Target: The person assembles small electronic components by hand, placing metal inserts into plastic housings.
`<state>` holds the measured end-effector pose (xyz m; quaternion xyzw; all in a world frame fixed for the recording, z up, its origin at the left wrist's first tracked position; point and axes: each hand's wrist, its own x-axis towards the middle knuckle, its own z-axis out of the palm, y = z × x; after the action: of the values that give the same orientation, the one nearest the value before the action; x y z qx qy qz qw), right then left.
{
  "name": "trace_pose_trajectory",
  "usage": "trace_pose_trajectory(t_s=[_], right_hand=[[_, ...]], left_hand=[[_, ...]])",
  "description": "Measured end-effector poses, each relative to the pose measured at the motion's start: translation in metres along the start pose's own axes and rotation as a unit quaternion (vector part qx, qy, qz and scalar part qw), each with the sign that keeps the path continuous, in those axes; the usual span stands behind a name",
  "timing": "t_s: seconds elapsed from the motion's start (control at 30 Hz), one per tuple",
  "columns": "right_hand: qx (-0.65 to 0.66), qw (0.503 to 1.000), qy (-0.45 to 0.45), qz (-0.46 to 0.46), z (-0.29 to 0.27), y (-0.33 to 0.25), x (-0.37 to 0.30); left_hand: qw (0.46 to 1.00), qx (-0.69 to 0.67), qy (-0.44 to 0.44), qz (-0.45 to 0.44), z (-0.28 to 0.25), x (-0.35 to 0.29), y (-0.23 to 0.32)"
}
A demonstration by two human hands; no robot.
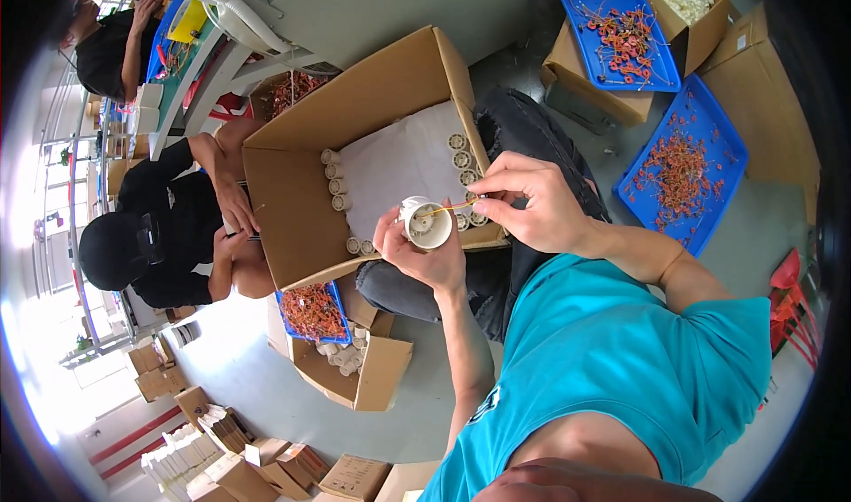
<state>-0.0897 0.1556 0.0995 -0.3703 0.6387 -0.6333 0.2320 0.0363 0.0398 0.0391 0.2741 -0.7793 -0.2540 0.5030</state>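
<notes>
My left hand is closed round a white plastic cup-shaped housing, its open mouth turned up toward me. Thin yellow and red wires run from inside the housing to my right hand. There my thumb and fingertips pinch the wires near a small dark end piece, too small to make out. Both hands are over the near edge of a large cardboard carton. Inside it, similar white housings stand in rows along the sides of a pale sheet.
To the right are a blue tray of red wired parts on cartons and another blue tray of orange wired parts. A smaller blue tray sits by a box of white housings. Across the carton, a person in black sits.
</notes>
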Motion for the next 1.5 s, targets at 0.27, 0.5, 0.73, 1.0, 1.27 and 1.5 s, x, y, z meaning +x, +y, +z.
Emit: trace_pose_trajectory(t_s=[0.27, 0.5, 0.73, 1.0, 1.27, 1.5], right_hand=[[-0.013, 1.000, 0.022, -0.016, 0.007, -0.003, 0.001], [-0.174, 0.976, 0.038, -0.125, 0.024, 0.009, 0.006], [-0.175, 0.977, 0.012, -0.118, 0.022, 0.021, 0.015], [-0.169, 0.981, -0.051, -0.081, 0.027, 0.021, 0.009], [-0.163, 0.982, -0.029, -0.090, 0.028, 0.016, 0.005], [-0.109, 0.993, -0.003, -0.052, 0.031, 0.018, 0.004]], left_hand=[[0.995, 0.083, -0.034, 0.039, -0.002, 0.011, 0.009], [0.990, 0.072, -0.117, 0.029, 0.006, -0.002, 0.003], [0.982, 0.100, -0.151, 0.058, 0.008, 0.002, 0.012], [0.982, 0.102, -0.140, 0.068, 0.006, 0.009, 0.004], [0.992, -0.019, -0.122, 0.021, 0.010, 0.003, 0.004], [0.993, 0.006, -0.105, 0.058, 0.014, 0.004, 0.009]])
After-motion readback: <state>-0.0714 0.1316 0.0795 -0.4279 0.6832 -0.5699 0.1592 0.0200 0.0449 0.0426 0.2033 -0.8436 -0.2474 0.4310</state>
